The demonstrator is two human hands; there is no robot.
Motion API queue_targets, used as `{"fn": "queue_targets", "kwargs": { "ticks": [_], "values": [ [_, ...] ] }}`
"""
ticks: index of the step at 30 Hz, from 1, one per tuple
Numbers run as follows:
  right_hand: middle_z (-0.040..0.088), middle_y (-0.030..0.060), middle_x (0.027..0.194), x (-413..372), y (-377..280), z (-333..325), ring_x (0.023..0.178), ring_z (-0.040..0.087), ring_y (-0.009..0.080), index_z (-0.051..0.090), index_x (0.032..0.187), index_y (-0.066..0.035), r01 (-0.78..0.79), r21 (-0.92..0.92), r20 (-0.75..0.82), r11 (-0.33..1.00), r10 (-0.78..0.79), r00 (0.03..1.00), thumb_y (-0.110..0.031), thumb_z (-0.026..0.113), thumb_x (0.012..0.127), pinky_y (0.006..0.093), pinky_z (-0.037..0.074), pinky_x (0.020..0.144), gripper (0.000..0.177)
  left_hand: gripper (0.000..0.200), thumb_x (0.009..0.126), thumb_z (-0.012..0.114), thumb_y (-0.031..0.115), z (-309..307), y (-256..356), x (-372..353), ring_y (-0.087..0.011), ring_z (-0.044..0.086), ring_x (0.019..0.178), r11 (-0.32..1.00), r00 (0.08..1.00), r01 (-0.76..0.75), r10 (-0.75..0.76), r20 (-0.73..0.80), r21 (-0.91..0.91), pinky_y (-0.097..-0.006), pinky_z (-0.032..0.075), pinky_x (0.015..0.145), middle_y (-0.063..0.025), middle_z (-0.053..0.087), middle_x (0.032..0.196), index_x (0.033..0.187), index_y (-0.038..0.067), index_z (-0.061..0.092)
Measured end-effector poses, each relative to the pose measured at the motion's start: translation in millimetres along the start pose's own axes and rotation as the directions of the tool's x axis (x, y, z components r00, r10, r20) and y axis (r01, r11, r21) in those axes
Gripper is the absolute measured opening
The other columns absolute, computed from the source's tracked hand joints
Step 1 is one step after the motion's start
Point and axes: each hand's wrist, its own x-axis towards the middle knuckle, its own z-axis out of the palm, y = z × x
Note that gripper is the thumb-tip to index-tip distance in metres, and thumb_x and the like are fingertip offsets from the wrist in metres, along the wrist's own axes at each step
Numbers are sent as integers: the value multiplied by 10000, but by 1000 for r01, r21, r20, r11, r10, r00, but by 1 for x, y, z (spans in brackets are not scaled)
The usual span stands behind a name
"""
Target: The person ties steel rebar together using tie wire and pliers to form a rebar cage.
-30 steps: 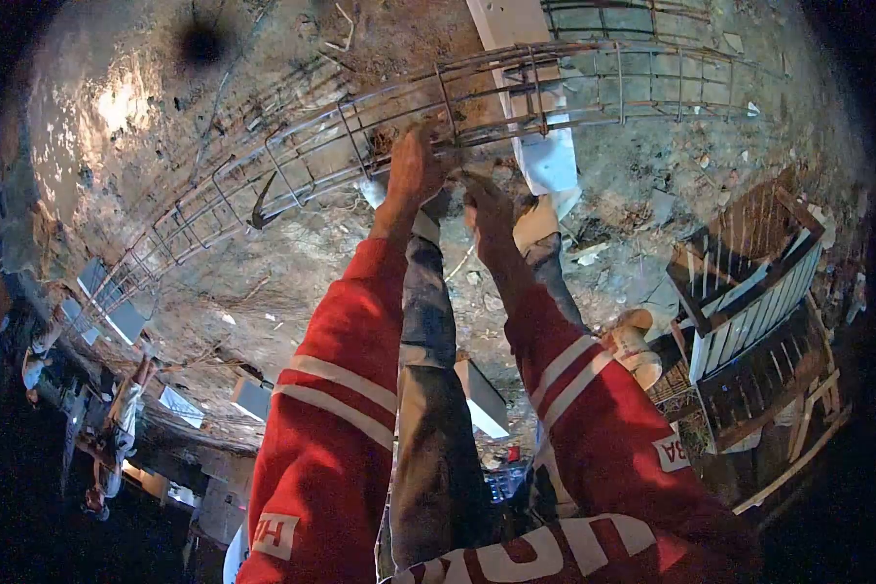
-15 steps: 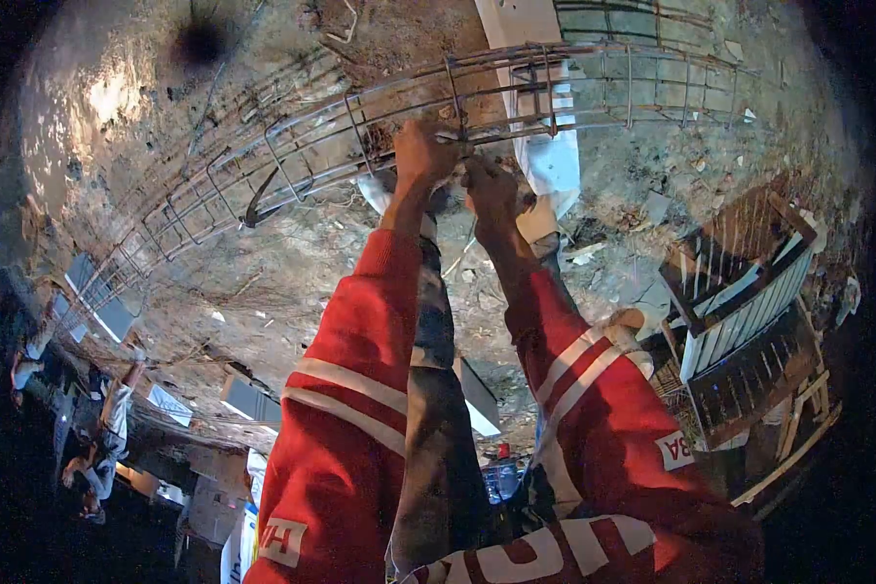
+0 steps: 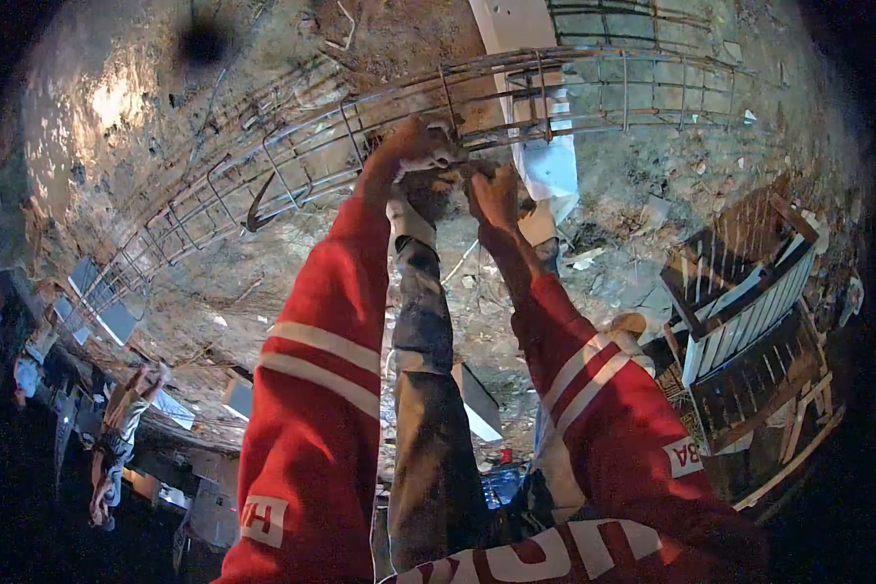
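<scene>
A long rebar cage [image 3: 613, 95] of lengthwise bars and square stirrups curves across the upper part of the head view. My left hand [image 3: 420, 146] is at its near bars, beside a stirrup, with the fingers curled and the tips pinched together. Just to the right, my right hand [image 3: 494, 193] is closed below the same joint, fingertips close to the left hand's. Whatever lies between the fingers is too small to make out. A dark curved piece [image 3: 257, 204] hangs on the cage's near side, to the left of my hands.
Under the cage lies a pale board [image 3: 547, 165]. A slatted wooden frame [image 3: 749, 316] stands at the right. Rubble and scraps litter the dirt ground [image 3: 341, 263]. Light blocks [image 3: 477, 401] lie nearer, and another person [image 3: 122, 428] is at the lower left.
My left hand has shifted slightly left and turned at the wrist, its forearm swinging left. My right hand has dropped slightly and moved a little right. The other person at the lower left has changed posture.
</scene>
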Motion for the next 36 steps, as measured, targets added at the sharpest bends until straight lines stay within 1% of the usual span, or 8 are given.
{"fn": "queue_targets", "kwargs": {
  "ticks": [3, 5, 6, 9, 17, 27, 33, 36],
  "values": [
    [619, 174, 841, 4, -14, -14, 834, 595, 338, 648, 984, -50, -9, -35, 125, 999, 13, 992, -233, 626, 835, 436, 467, 760, 237, 334, 685, 823, 138, 6, -4, -3, -169, 655, 797, 969, 993, 110, -99, 64, -223, -310, 523, 716, -52, 677, 818, 965, 41, 668],
    [618, 172, 836, 8, -24, -23, 833, 591, 337, 655, 981, -61, -15, -57, 211, 998, 27, 977, -231, 625, 834, 436, 465, 765, 227, 297, 657, 839, 134, 8, -4, -9, -154, 651, 774, 978, 975, -143, 166, -148, 154, -297, 510, 688, -60, 690, 832, 892, 40, 683],
    [641, 236, 947, 15, -39, -31, 954, 601, 383, 687, 938, -51, -353, 217, 207, 910, 310, 928, -213, 650, 761, 472, 468, 802, 243, 325, 598, 807, 127, 16, -8, -10, -219, 688, 741, 972, 934, -124, 182, -308, 199, -353, 537, 675, -119, 714, 820, 901, 52, 717],
    [647, 241, 969, 40, -69, -72, 968, 617, 385, 672, 968, -40, -502, 0, 339, 865, 473, 814, -239, 651, 766, 479, 486, 798, 284, 385, 566, 814, 169, 34, -2, -19, -305, 698, 798, 986, 860, -34, 112, -498, 162, -390, 544, 725, -156, 711, 854, 920, 49, 720],
    [691, 180, 978, 100, -73, -102, 938, 666, 368, 683, 951, -93, -85, -317, 596, 945, 268, 757, -250, 644, 787, 460, 529, 816, 230, 570, 599, 772, 251, 46, -38, -4, -370, 665, 906, 985, 813, -87, 158, -560, 152, -424, 525, 812, -179, 687, 962, 1151, 148, 676],
    [680, 225, 895, 85, -32, -89, 844, 661, 388, 696, 956, -35, 96, 22, 557, 995, -92, 825, -206, 582, 799, 453, 512, 774, 259, 584, 604, 831, 334, 41, 1, -16, -362, 670, 914, 994, 891, 34, 17, -454, 103, -441, 526, 808, -170, 698, 977, 1137, 149, 679],
    [665, 169, 770, 43, -25, -71, 774, 649, 257, 665, 916, 65, -245, 124, 497, 962, 153, 854, -168, 569, 839, 358, 497, 762, 263, 524, 619, 835, 244, 37, -20, -5, -303, 687, 879, 988, 895, -132, 156, -417, 87, -416, 531, 794, -166, 703, 952, 1106, 132, 679],
    [404, 259, 1428, 13, -7, -38, 1257, 448, 390, 397, 1391, -20, -355, -161, 486, 921, 387, 783, -248, 557, 877, 420, 281, 1128, 585, 287, 623, 834, 133, 33, 13, -21, -170, 607, 693, 984, 934, -5, -60, -353, -181, -308, 493, 661, -67, 683, 770, 816, 38, 644]
  ]
}}
